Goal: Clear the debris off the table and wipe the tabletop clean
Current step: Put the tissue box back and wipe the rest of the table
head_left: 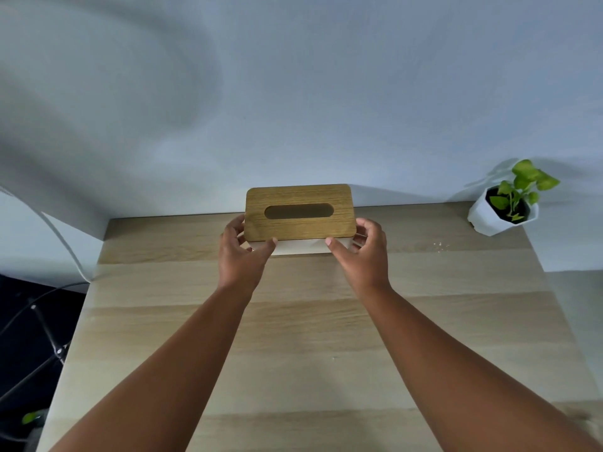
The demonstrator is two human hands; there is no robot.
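A white tissue box with a brown wooden lid (298,212) stands at the far middle of the light wooden table (293,337), close to the wall. The lid has an oval slot, and no tissue shows in it. My left hand (239,252) grips the box's left end, thumb on the front corner under the lid. At the box's right end my right hand (362,247) holds it the same way. A few small pale crumbs (440,246) lie on the tabletop to the right of the box.
A small green plant in a white faceted pot (504,208) stands at the table's far right corner. Cables and a dark stand (42,324) are beside the table's left edge. A pale wall rises right behind the table.
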